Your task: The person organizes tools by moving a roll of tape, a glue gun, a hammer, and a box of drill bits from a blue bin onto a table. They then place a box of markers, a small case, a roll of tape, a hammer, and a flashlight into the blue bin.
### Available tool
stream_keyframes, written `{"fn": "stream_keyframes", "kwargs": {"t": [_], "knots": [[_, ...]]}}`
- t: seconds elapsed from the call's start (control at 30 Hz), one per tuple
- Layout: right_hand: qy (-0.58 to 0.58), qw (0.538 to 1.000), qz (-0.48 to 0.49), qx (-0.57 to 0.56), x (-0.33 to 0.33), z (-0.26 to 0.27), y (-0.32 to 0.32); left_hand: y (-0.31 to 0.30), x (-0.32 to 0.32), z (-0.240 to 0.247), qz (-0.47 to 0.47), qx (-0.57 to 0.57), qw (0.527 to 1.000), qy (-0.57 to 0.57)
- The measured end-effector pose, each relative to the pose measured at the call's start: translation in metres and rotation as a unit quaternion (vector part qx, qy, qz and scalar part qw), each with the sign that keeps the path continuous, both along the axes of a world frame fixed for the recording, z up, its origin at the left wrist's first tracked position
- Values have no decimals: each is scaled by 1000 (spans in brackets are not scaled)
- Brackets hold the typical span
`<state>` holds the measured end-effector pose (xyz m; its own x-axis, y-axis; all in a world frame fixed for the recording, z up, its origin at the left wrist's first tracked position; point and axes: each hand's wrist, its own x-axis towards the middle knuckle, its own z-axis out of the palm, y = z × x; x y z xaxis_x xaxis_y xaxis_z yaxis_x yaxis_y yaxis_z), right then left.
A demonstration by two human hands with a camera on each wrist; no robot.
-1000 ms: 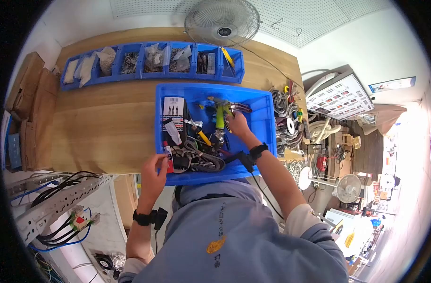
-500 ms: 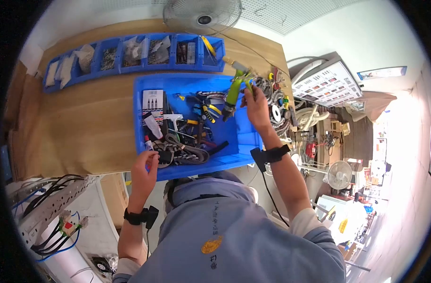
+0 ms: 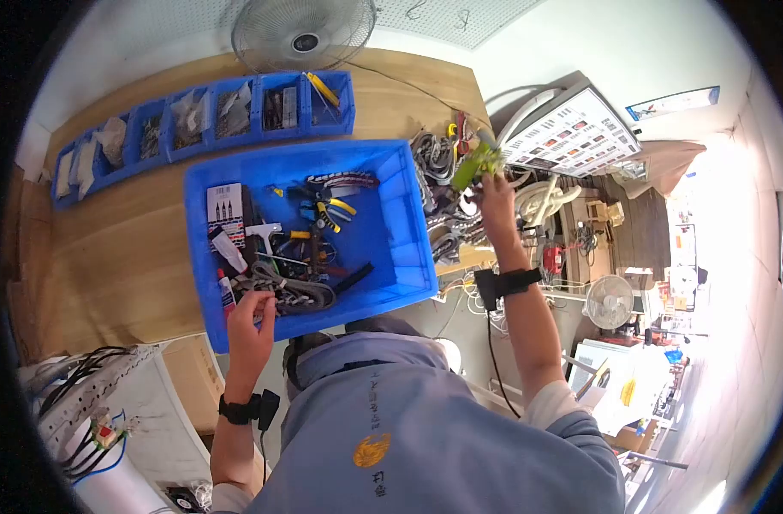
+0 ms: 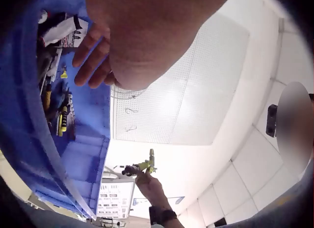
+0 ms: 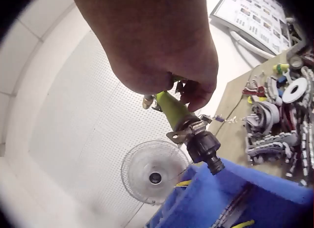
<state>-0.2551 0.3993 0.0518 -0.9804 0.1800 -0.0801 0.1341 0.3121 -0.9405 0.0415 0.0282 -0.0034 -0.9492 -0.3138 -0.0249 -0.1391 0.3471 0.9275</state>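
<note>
My right hand (image 3: 497,204) grips a lime-green hose spray gun (image 3: 475,168), raised over the cables to the right of the blue bin (image 3: 414,224). In the right wrist view, the spray gun (image 5: 172,110) points its black hose connector, with a metal clamp, down toward the bin. My left hand (image 3: 251,327), fingers loosely bent and holding nothing, hovers at the bin's near left corner. Close to it inside lie a grey coiled strap (image 3: 310,291) and a red-capped tube (image 3: 225,287). Yellow-handled pliers (image 3: 336,210) and a white marker box (image 3: 225,206) lie farther back.
Bundled cables (image 3: 434,158) cover the table's right end. A row of small blue bins (image 3: 173,141) with bagged parts stands behind the big bin. A fan (image 3: 305,41) stands at the back, and a tilted printed board (image 3: 575,133) leans at the right.
My right hand has lifted the spray gun out of the bin and carried it right, over the cables. My left hand stays near the bin's corner. The head view has shifted right.
</note>
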Motion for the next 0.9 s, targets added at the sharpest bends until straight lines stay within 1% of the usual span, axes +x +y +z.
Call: {"fn": "stream_keyframes", "kwargs": {"t": [0.03, 0.1, 0.13, 0.17, 0.23, 0.33, 0.43, 0.47, 0.5, 0.57, 0.63, 0.67, 0.77, 0.9], "knots": [[-6, 1000, -8, -19, -5, -24, 15, 7, 0, 0, 8, -1, 1000, -6], [-72, 997, 14, -9, -11, -67, 47, 24, -1, 4, 19, -5, 1000, -15], [-88, 996, 1, 6, -9, -77, 50, 32, -3, 6, 23, -8, 1000, -17], [-79, 996, -6, 38, -9, -86, 55, 40, -7, 9, 26, -13, 999, -19], [-126, 990, -24, -54, -11, -101, 62, 60, -15, 15, 35, -38, 998, -21], [-172, 982, 51, -61, -27, -115, 81, 95, -30, 29, 48, -67, 996, -31], [-190, 962, 140, -138, -43, -130, 78, 133, -45, 37, 53, -80, 994, -43], [-189, 948, 182, -181, -48, -141, 74, 145, -48, 38, 54, -81, 994, -47], [-186, 956, 194, -114, -52, -151, 69, 157, -53, 42, 48, -87, 994, -47], [-142, 962, 221, -71, -56, -181, 54, 179, -62, 52, 38, -99, 993, -46], [-103, 968, 231, 0, -57, -191, 36, 195, -66, 60, 31, -107, 992, -55], [-116, 965, 233, 3, -54, -192, 37, 199, -69, 63, 26, -111, 992, -57], [-100, 962, 245, 64, -56, -191, 34, 207, -74, 70, 20, -138, 988, -71], [-63, 966, 246, 56, -60, -188, 49, 211, -78, 76, 36, -152, 987, -46]]}}
